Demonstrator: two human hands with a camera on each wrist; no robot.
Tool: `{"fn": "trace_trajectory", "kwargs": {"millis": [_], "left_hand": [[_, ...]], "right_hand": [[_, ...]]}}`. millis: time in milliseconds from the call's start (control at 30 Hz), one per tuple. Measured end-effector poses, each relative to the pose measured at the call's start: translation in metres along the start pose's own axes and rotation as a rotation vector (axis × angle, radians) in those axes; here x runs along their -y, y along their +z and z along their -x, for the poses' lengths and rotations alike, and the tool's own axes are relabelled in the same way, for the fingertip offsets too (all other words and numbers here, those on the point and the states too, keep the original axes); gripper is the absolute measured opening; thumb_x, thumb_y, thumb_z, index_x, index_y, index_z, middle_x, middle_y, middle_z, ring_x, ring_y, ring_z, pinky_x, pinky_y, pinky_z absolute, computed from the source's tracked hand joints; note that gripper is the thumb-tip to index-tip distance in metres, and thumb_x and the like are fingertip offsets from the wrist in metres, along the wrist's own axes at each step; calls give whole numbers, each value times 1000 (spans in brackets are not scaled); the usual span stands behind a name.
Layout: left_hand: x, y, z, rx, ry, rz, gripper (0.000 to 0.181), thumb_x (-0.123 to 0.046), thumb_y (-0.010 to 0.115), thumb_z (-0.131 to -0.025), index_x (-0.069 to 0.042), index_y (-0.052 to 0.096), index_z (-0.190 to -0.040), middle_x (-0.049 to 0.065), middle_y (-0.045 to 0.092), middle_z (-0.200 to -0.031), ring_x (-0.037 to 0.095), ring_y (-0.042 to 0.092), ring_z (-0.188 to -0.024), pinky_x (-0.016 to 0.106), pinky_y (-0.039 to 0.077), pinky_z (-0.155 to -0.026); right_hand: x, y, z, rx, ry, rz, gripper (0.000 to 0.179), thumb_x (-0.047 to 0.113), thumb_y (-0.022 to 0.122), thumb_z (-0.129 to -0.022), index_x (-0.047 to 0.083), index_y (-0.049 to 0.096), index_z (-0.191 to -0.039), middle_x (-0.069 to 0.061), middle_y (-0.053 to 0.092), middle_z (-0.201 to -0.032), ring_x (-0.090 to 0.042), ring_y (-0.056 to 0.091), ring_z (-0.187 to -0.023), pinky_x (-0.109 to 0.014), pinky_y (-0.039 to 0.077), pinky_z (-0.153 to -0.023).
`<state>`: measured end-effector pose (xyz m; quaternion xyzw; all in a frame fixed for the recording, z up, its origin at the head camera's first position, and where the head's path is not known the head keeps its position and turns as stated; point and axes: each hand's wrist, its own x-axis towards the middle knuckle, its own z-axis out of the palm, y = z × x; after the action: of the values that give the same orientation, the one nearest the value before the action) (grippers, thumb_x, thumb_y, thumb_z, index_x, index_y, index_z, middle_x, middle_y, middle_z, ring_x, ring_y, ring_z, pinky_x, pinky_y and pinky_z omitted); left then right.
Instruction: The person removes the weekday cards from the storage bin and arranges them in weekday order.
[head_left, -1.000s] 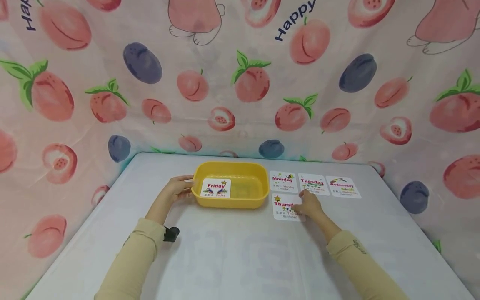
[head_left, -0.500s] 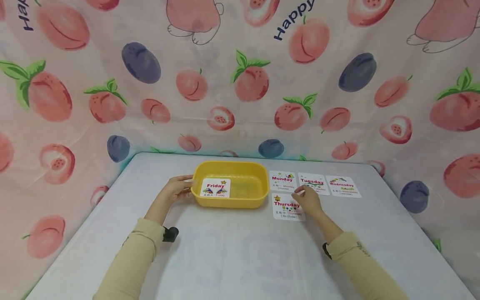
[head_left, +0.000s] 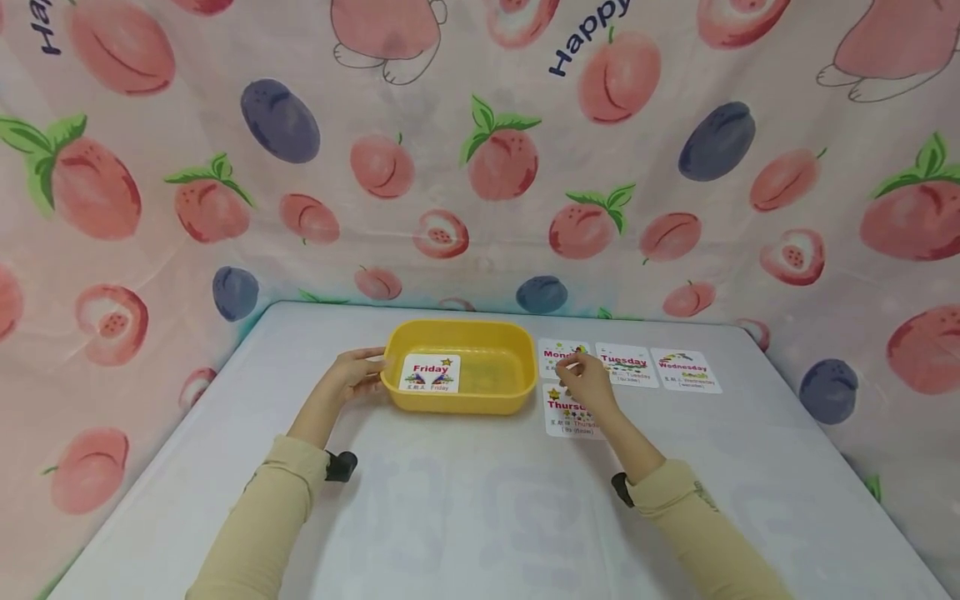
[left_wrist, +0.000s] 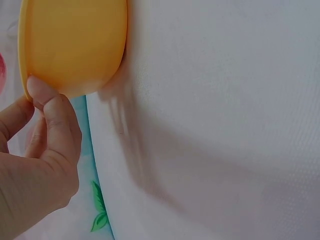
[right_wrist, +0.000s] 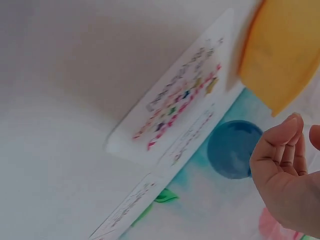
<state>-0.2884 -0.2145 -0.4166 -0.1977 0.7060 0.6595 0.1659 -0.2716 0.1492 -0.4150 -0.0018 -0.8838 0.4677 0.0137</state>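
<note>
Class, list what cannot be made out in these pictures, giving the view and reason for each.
Head view: the ends of the titles on the Monday card and the Thursday card, covered by the right hand.
Left wrist view: the rest of the yellow tray, cut off by the top edge.
Right wrist view: the small print on the Thursday card, blurred and slanted; part of the right hand, cut off by the right edge.

There are five cards (head_left: 686, 371) (one per weekday), one tray (head_left: 461, 403) and two hands (head_left: 352, 375) (head_left: 588, 385).
</note>
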Motion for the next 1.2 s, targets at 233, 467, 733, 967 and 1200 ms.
{"fn": "trace_trajectory", "kwargs": {"millis": [233,467,733,967,1200], "left_hand": [[1,0,0,14,10,28,50,-7,51,-96,-7,38,-144,8,52,-97,7,53,-66,16,51,-57],[1,0,-1,10,8,32,50,-7,52,-96,-7,38,-144,7,53,-96,8,54,-67,16,51,-57],[3,-2,-3,32,31,41,50,-6,50,-96,-5,36,-144,5,55,-89,7,54,-65,15,50,-56],[3,0,-4,47,33,52,50,-6,50,-97,-6,36,-145,4,54,-89,7,54,-63,15,50,-56],[4,-1,-3,46,31,56,51,-7,51,-96,-6,35,-145,4,54,-87,7,54,-63,15,51,-55]], "right_hand": [[27,12,0,37,9,-140,22,12,54,-95,-5,58,-108,-24,64,-88,-18,62,-61,-28,57,-61],[50,30,-2,60,53,-239,25,12,54,-95,-4,59,-114,-22,64,-95,-18,65,-67,-23,57,-63],[64,45,-6,76,78,-318,25,9,54,-94,-6,58,-114,-24,66,-94,-11,61,-60,-21,56,-60],[65,59,-14,97,48,-301,26,8,54,-94,-8,58,-114,-30,64,-100,-22,64,-64,-24,57,-60],[67,79,-21,122,87,-261,24,9,55,-93,-4,60,-112,-20,65,-95,-35,65,-81,-36,59,-74]]}}
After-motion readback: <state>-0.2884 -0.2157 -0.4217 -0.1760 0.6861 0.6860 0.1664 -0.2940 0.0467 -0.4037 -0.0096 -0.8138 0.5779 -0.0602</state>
